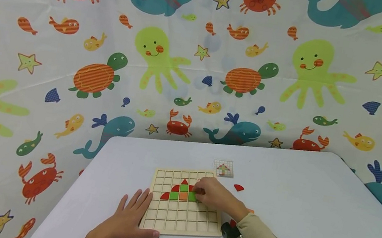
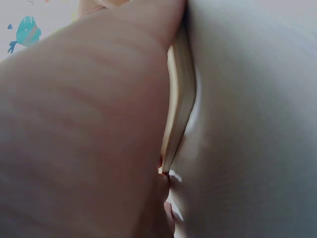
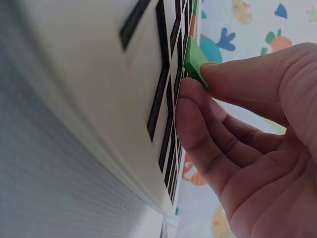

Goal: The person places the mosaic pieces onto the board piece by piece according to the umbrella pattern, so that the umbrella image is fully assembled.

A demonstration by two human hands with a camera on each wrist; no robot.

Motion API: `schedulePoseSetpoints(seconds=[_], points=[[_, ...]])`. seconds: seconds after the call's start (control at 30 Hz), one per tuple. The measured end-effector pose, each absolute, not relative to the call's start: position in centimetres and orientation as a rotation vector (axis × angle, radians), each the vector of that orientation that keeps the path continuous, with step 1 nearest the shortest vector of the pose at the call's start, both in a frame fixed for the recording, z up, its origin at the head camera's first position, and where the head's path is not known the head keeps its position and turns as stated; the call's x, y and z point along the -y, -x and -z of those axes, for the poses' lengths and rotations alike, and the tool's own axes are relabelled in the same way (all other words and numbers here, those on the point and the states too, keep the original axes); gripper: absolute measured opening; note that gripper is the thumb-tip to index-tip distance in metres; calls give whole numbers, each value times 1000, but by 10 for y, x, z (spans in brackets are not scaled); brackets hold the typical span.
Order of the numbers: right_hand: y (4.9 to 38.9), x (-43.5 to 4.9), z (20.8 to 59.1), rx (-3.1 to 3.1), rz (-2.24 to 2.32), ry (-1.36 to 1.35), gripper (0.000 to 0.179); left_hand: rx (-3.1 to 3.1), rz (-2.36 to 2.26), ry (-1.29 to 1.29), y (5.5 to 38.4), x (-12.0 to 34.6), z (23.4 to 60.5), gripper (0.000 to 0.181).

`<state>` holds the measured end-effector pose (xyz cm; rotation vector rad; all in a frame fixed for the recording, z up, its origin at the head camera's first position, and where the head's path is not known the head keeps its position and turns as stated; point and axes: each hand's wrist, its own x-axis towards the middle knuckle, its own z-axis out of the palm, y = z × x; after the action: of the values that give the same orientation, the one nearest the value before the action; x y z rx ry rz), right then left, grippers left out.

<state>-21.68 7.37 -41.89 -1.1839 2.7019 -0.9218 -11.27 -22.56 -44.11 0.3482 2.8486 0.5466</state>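
Note:
A square wooden grid board (image 1: 181,220) lies on the white table. My right hand (image 1: 215,194) pinches a green square tile (image 3: 196,62) between thumb and fingertips over the board; in the right wrist view the tile stands tilted against the grid. Left of it sit an orange square (image 1: 183,196), another green square (image 1: 174,195) and a red rounded piece (image 1: 165,196). Above these are a green square, more red pieces and a red triangle (image 1: 185,181) on top. Spread out, my left hand (image 1: 126,222) rests along the board's left edge, thumb at its near corner.
Behind the board lies a small pattern card (image 1: 223,168) with a coloured figure on a grid. To the right are a loose red rounded piece (image 1: 238,187), an orange piece (image 1: 251,211) and a red piece (image 1: 232,223), the last two partly hidden by my right arm. A sea-animal curtain (image 1: 193,60) hangs behind.

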Motion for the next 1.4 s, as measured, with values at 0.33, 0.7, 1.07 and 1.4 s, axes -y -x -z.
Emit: schedulePoseSetpoints(seconds=[0.33, 0.7, 1.07, 1.4], points=[[217, -77, 415, -2685, 911, 1131, 20, -2846, -544, -337, 114, 226, 446, 129], [235, -114, 397, -2828, 774, 1056, 14, -2854, -552, -350, 111, 223, 442, 127], [241, -160, 374, -2867, 469, 605, 36, -2846, -556, -333, 112, 224, 441, 128], [241, -180, 371, -2761, 445, 202, 43, -2845, -566, -335, 110, 224, 441, 127]])
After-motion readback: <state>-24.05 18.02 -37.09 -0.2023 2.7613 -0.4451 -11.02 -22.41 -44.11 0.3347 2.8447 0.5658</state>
